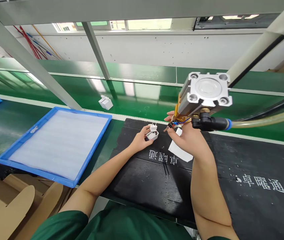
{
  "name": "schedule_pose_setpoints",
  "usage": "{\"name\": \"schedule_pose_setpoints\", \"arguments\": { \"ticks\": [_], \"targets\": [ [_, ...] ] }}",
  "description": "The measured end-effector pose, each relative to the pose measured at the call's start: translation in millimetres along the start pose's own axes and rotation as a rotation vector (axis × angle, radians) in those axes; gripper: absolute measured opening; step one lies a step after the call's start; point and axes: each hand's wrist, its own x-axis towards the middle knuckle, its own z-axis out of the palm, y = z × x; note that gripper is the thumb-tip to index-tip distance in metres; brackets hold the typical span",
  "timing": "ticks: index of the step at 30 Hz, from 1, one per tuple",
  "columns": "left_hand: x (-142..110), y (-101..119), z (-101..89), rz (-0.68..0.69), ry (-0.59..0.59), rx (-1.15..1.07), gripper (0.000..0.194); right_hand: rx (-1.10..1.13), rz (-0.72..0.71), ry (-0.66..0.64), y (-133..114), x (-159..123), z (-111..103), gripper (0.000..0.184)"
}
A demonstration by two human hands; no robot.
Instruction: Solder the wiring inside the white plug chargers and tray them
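Note:
My left hand grips a white plug-type charger housing, its pronged end piece tilted up from the open case. Farther right, my right hand is partly hidden behind a metal pneumatic cylinder. Its thumb and fingertips curl around a small dark part with red and blue wires; I cannot make out what it is or whether it belongs to the cylinder. Beneath that hand lies a white sheet. Black tweezers rest on the black mat between my forearms.
A blue-framed tray with a white lining lies on the left. Two white chargers sit on the green belt beyond. Cardboard boxes stand at lower left. Air hoses run right from the overhanging cylinder. A metal post rises behind.

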Motion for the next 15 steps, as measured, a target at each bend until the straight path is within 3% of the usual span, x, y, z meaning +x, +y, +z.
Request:
{"name": "schedule_pose_setpoints", "arguments": {
  "ticks": [5, 8, 11, 15],
  "targets": [
    [3, -3, 2.1, 0.020, 0.102, 0.194, 0.044, 0.295, -0.060, -0.080, 1, 6, 9, 0.037],
    [5, -3, 3.8, 0.030, 0.117, 0.234, 0.036, 0.435, -0.094, -0.086, 2, 7, 17, 0.036],
    [3, -2, 4.2, -0.021, 0.054, 0.199, 0.034, 0.503, -0.076, -0.049, -1, 5, 26, 0.036],
    [-1, 1, 4.0, 0.013, 0.070, 0.104, 0.040, 0.507, -0.055, 0.085, -5, 2, 41, 0.047]
  ]
}}
